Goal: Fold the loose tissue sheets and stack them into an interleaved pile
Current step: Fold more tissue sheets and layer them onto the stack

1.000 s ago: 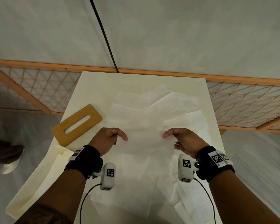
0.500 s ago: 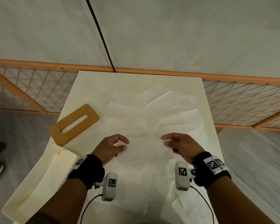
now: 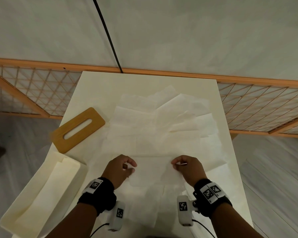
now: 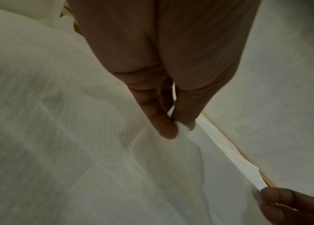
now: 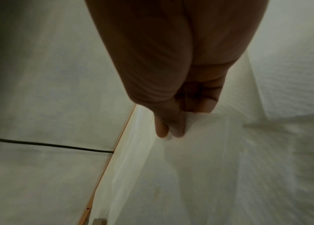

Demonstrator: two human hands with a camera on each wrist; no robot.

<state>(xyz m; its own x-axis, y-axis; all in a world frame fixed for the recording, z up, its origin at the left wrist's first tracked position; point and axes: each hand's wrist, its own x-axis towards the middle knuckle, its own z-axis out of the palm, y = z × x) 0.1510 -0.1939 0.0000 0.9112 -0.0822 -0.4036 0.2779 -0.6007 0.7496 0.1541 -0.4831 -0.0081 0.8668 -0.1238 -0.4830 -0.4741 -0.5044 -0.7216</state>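
Pinching one tissue sheet (image 3: 151, 170) at its far edge: left hand (image 3: 119, 170) and right hand (image 3: 187, 169) each have thumb and forefinger closed on a corner, other fingers curled. The left wrist view confirms paper caught between the fingertips (image 4: 168, 129); the right wrist view shows the same at the right hand (image 5: 168, 130).

Change over the last second: both hands have drawn back toward the body and dropped lower over the tabletop (image 3: 93, 93), carrying the held edge with them. Judgement: the far half is being brought over the near half, so this sheet's fold is under way, crease not yet pressed.

Sheet appearance: thin, white, faintly embossed, semi-translucent; spans the gap between the hands, lying slack over other sheets beneath.

Loose tissue sheets (image 3: 162, 121) lie spread and overlapping beyond the hands, unfolded. Wooden slotted lid (image 3: 79, 129) sits beyond the left hand; cream box (image 3: 41, 194) outboard of the left wrist. No interleaved pile discernible; task looks early.
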